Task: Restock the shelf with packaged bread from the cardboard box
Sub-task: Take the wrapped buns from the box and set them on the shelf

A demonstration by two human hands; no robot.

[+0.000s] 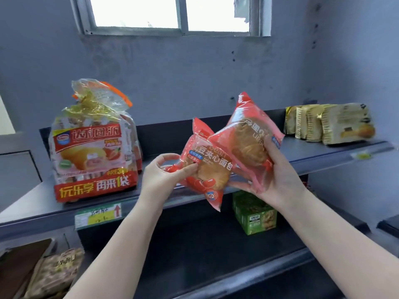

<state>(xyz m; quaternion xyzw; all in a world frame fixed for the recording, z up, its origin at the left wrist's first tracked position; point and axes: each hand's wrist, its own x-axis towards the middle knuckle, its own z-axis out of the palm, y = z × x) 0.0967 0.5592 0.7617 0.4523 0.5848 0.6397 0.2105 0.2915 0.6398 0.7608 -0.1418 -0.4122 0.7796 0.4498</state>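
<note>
Midway by the look of it: two red packs in hand, neither yet on the top shelf (302,152), its middle stretch bare between the big cake bag (95,147) near the left end and the tan packets (328,124) toward the right end. Cardboard box not clearly in view. Left hand (160,175) pinching the left edge of the lower bread pack (207,167). Right hand (274,175) curled round the upper bread pack (248,137), overlapping the first. Both held above the shelf's front edge.
</note>
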